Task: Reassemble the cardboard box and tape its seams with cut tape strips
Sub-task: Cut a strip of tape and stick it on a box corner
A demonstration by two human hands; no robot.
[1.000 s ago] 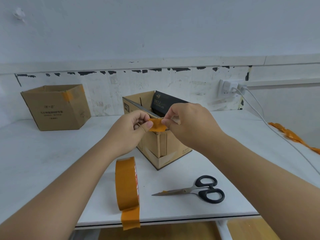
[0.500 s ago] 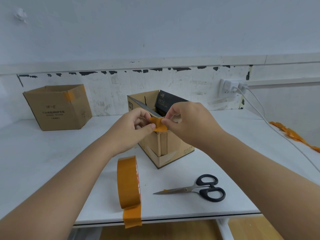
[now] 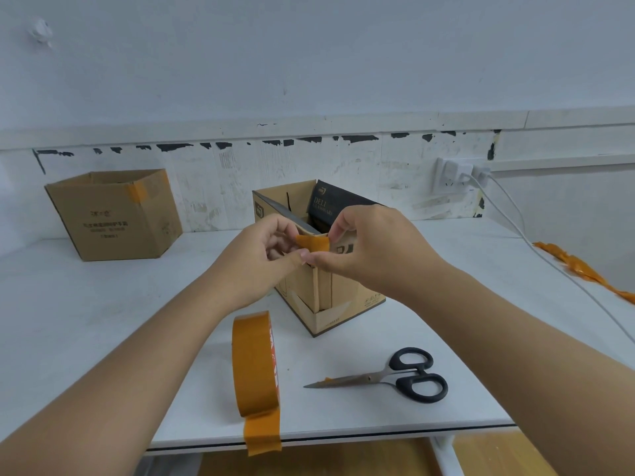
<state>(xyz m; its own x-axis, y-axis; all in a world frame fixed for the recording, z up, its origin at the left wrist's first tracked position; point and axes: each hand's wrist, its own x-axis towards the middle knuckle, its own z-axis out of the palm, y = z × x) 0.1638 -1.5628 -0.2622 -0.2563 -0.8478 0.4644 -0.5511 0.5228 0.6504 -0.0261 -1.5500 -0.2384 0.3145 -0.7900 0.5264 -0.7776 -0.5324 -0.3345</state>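
A small open cardboard box (image 3: 340, 304) stands mid-table with a black carton inside it. In front of its near top corner, my left hand (image 3: 261, 255) and my right hand (image 3: 374, 249) both pinch a short orange tape strip (image 3: 313, 242) between thumb and fingers. The orange tape roll (image 3: 254, 365) stands on edge near the front of the table, its loose end hanging over the edge. Black-handled scissors (image 3: 395, 376) lie to its right, blades pointing left.
A larger cardboard box (image 3: 117, 214) with a tape patch sits at the back left by the wall. A white cable (image 3: 536, 245) runs from the wall socket (image 3: 453, 176) across the table's right side, next to crumpled orange tape (image 3: 584, 269). White table (image 3: 86, 321).
Both hands have kept pinching the tape strip near the box's top corner. The view has shifted slightly; the strip looks a little more spread out now.
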